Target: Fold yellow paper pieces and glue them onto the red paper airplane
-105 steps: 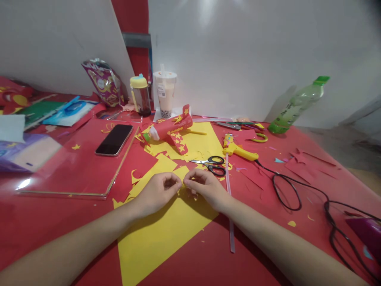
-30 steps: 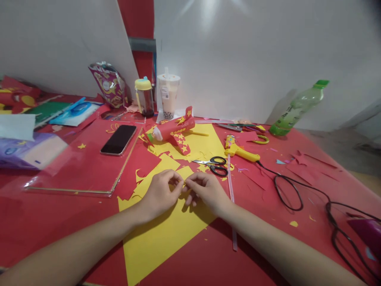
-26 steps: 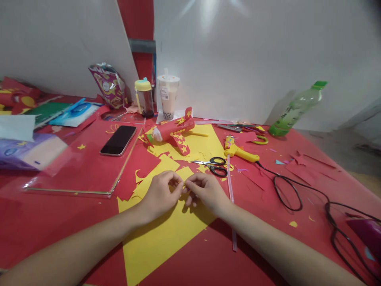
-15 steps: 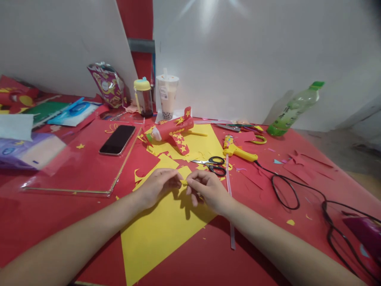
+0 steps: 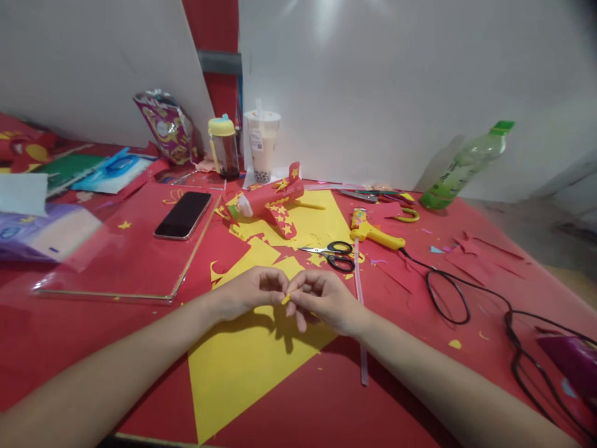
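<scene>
A small yellow paper piece [image 5: 286,299] is pinched between the fingertips of my left hand [image 5: 254,290] and my right hand [image 5: 326,300], which meet above a yellow paper sheet [image 5: 233,379]. Its exact shape is too small to make out. Just beyond my right hand lie scissors [image 5: 333,250] with black handles, among yellow offcuts. Farther back, a red paper airplane [image 5: 268,202] decorated with yellow stars rests on another yellow sheet [image 5: 326,218].
Left of the hands are a phone [image 5: 183,214] and a clear plastic sleeve [image 5: 107,261]. To the right lie a yellow glue gun [image 5: 377,236] with a looping black cord [image 5: 443,275] and a glue stick [image 5: 359,280]. A green bottle [image 5: 461,168], lidded cup [image 5: 224,146] and milk tea [image 5: 262,149] stand behind.
My left fingers have closed in on the yellow paper piece, and the two hands have come together. The piece has tilted and sits slightly lower.
</scene>
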Demonstrator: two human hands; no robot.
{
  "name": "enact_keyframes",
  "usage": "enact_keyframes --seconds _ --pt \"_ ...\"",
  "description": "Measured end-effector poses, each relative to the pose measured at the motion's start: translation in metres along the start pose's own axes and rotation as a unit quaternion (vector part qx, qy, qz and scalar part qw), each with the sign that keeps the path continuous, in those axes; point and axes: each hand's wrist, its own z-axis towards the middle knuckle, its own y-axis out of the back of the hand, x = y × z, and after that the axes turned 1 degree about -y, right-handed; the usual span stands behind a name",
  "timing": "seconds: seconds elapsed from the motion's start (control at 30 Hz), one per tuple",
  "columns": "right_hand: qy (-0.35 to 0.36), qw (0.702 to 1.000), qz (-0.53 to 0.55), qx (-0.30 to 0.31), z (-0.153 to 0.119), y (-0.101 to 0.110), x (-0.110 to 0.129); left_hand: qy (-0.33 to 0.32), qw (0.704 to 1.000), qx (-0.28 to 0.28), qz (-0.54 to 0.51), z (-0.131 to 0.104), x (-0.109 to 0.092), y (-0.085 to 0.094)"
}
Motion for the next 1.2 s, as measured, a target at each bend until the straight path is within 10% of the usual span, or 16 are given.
enact_keyframes --seconds 1.2 --pt "0.011 1.0 -0.012 -0.023 -0.0009 -0.0035 -0.003 0.003 0.998 0.0 0.069 -0.0015 -0.0013 -0.0012"
